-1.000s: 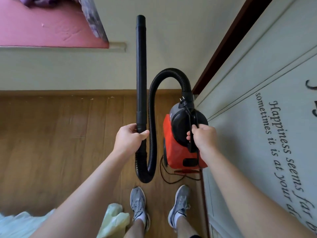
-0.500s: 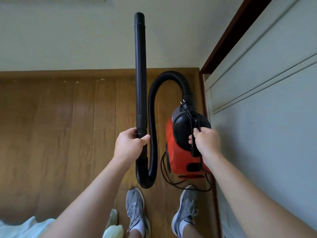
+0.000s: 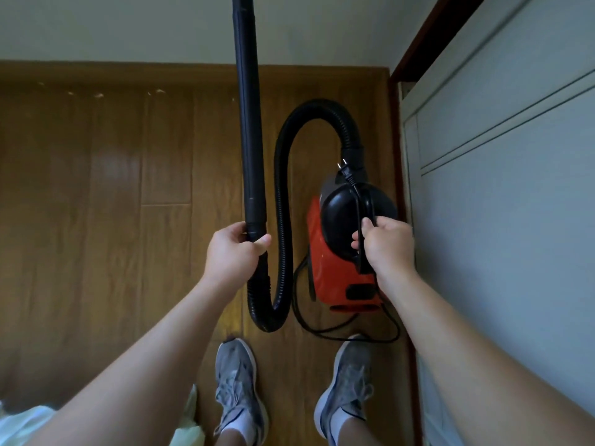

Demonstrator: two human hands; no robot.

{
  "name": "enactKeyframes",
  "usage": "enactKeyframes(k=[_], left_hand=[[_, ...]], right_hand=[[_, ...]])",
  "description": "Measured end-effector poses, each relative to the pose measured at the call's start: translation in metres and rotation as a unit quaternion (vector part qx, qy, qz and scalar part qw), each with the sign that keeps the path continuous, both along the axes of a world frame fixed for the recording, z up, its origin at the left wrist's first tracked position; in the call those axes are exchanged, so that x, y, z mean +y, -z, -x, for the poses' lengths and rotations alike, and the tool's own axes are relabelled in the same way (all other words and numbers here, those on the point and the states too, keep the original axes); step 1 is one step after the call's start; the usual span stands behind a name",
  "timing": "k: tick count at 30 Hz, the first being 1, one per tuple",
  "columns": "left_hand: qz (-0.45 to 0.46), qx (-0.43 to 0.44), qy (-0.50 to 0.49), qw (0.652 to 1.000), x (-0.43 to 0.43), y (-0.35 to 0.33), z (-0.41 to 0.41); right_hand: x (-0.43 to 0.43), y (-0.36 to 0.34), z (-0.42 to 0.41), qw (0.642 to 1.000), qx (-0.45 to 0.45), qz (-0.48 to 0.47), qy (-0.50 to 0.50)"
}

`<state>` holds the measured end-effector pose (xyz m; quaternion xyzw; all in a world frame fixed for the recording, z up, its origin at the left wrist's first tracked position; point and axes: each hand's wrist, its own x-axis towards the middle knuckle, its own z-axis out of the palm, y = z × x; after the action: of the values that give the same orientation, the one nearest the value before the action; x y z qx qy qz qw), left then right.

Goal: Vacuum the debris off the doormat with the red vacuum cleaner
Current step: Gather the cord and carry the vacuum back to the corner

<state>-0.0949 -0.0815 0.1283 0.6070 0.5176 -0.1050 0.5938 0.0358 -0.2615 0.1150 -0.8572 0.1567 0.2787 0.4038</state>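
Wood plank floor, pale wall, grey cabinet right.

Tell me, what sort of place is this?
Probably a room or hallway in a home: wood-plank floor, pale wall with wooden skirting, and a panelled door beside the red vacuum cleaner.

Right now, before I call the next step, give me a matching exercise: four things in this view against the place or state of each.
Things:
1. tube
2. hose
3. plug
4. vacuum

Places or states:
A. not plugged in, prongs bare, lying on the black top
B. gripped near its lower end by the left hand
C. held at its handle by the right hand
D. bent in an arch, then a U

Pairs: 1-B; 2-D; 3-A; 4-C
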Motion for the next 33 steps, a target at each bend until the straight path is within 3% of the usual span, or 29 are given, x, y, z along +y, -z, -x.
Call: enactKeyframes(k=[19, 33], left_hand=[[0.013, 0.029, 0.013, 0.999, -0.035, 0.121, -0.008], [0.023, 0.031, -0.003, 0.999, -0.046, 0.136, -0.014]], right_hand=[[-0.021, 0.101, 0.004, 0.999, 0.005, -0.041, -0.005], [-0.035, 0.111, 0.002, 0.998, -0.006, -0.055, -0.002]])
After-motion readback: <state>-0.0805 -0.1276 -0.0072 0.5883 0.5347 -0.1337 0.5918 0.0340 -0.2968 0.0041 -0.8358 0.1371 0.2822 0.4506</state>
